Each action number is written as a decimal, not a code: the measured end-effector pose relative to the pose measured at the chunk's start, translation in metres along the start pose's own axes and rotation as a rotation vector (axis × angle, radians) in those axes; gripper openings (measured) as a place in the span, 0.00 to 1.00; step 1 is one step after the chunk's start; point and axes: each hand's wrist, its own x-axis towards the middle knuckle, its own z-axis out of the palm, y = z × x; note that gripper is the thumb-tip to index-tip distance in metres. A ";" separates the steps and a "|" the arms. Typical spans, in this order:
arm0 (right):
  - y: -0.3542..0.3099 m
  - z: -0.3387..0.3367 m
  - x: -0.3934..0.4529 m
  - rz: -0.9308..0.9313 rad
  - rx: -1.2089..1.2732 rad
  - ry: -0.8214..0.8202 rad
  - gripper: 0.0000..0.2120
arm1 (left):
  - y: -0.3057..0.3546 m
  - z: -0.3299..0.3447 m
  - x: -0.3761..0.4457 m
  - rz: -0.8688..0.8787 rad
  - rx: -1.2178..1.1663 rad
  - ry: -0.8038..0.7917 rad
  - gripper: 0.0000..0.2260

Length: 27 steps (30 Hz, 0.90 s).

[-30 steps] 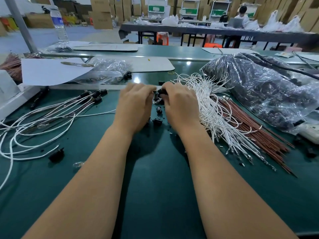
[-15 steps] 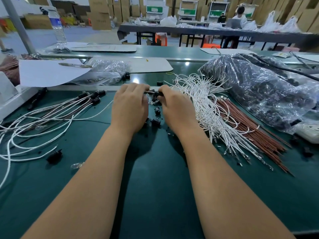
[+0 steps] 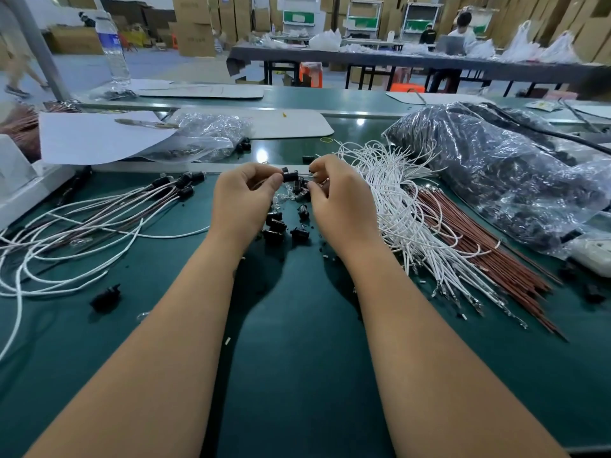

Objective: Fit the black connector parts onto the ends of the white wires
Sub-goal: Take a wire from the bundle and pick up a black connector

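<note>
The left hand pinches a small black connector between thumb and fingertips, the ribbed cylinder lying sideways at the hand's 2 o'clock. The right hand is curled narrow at the connector's 3 o'clock, its fingertips closed on something thin, seemingly a wire end, though the grip hides it. Between the two wrists, at the connector's 6 o'clock, loose black connector parts lie scattered on the green mat.

A fanned bundle of white wires with metal-tipped ends lies just beside the right hand at its 3 o'clock, overlapping a sheaf of brown wires. At the left hand's 9 o'clock, finished wires curl across the mat, capped with black connectors at their far ends. One lone black part sits at 7 o'clock.

The mat is smooth, matte and dark green. A crinkled clear plastic bag of dark parts bulges at 2 o'clock. Beyond, a water bottle, long dark tables and stacked cardboard boxes fill a warehouse room.
</note>
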 end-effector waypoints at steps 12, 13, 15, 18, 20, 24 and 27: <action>0.000 -0.003 0.002 -0.017 0.060 0.119 0.04 | -0.006 -0.002 0.003 -0.065 -0.035 -0.005 0.06; 0.000 -0.003 0.002 -0.006 0.084 0.126 0.04 | -0.006 -0.002 0.003 -0.069 -0.035 -0.011 0.06; -0.001 -0.003 0.002 0.020 0.141 0.138 0.04 | -0.005 -0.002 0.003 -0.077 -0.051 -0.027 0.05; -0.001 -0.004 0.004 0.058 0.215 0.144 0.03 | -0.004 -0.002 0.002 -0.081 -0.090 -0.058 0.03; -0.001 -0.004 0.004 0.073 0.245 0.138 0.03 | -0.003 -0.002 0.002 -0.083 -0.099 -0.066 0.03; -0.001 -0.003 0.006 0.129 0.343 0.120 0.02 | -0.001 -0.002 0.002 -0.049 -0.087 -0.022 0.03; 0.000 -0.004 0.007 0.185 0.426 0.100 0.04 | 0.000 -0.002 0.001 0.032 0.008 0.005 0.02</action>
